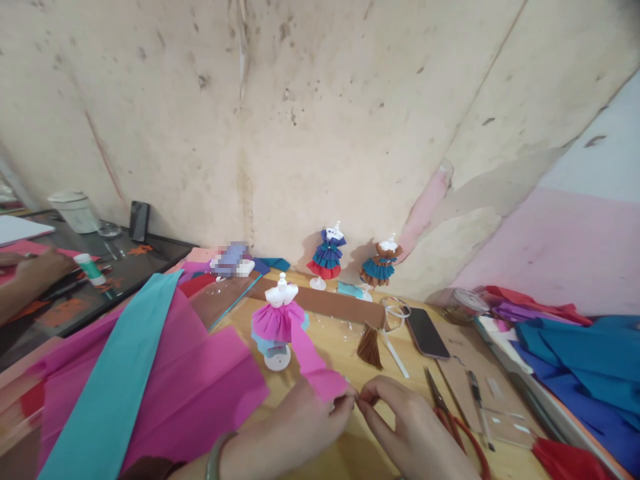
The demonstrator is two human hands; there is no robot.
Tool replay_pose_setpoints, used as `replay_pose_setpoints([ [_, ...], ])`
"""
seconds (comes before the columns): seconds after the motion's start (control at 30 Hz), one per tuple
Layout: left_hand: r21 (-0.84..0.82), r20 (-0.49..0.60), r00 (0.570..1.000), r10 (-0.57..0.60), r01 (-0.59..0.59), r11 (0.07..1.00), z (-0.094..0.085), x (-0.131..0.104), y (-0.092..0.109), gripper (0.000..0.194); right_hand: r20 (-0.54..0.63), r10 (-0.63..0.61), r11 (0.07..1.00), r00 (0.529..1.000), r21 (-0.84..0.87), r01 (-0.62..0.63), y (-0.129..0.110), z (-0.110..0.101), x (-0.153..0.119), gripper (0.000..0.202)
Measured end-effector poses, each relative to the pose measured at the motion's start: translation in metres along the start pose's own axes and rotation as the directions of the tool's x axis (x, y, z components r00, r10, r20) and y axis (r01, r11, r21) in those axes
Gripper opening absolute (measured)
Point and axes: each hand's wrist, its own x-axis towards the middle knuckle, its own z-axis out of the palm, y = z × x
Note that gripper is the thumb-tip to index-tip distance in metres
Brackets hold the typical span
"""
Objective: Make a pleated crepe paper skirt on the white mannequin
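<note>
A small white dress form [281,292] stands on the wooden table, wearing a pink ruffled skirt over light blue layers. From its skirt a pink paper strip [313,357] runs down to my hands. My left hand [313,417], with a bangle at the wrist, has its fingers closed around the strip's free end. Just right of it, my right hand [400,420] has thumb and forefinger pinched together near the strip's end; what lies between those fingertips is too small to make out.
Two dressed forms [327,253] [381,263] stand by the wall. Pink sheets [200,387] and a turquoise strip [115,380] lie left. Scissors [447,413], a phone [427,332] and a pen [480,407] lie right. Another person's hand [43,273] is far left.
</note>
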Motion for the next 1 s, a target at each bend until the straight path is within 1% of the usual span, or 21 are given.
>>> replay_pose_setpoints([
  [0.13, -0.041, 0.009, 1.000, -0.020, 0.020, 0.999, -0.001, -0.003, 0.003, 0.022, 0.000, -0.036, 0.999, 0.999, 0.006, 0.036, 0.001, 0.001, -0.001, 0.018],
  [0.33, -0.068, 0.013, 0.999, -0.031, 0.032, 0.997, -0.003, -0.004, 0.005, 0.023, -0.002, -0.023, 1.000, 1.000, 0.010, 0.023, 0.002, 0.004, -0.002, 0.019],
  [0.53, -0.081, -0.007, 0.999, -0.042, 0.041, 0.996, 0.001, -0.001, 0.000, 0.024, 0.026, 0.011, 1.000, 1.000, 0.016, -0.011, -0.007, -0.008, -0.001, 0.016],
  [0.67, -0.116, -0.009, 1.000, -0.028, 0.026, 0.993, 0.007, 0.003, -0.006, 0.024, -0.009, -0.044, 0.998, 0.999, 0.034, 0.044, -0.011, -0.012, 0.001, 0.019],
  [0.8, -0.199, -0.012, 1.000, 0.002, -0.004, 0.980, 0.012, 0.007, -0.012, 0.025, -0.049, -0.102, 0.995, 0.994, 0.012, 0.103, -0.012, -0.010, 0.002, 0.022],
  [1.0, -0.260, -0.001, 1.000, -0.005, 0.005, 0.965, 0.010, 0.009, -0.008, 0.029, -0.102, -0.161, 0.987, 0.982, -0.042, 0.157, -0.012, -0.005, 0.001, 0.022],
])
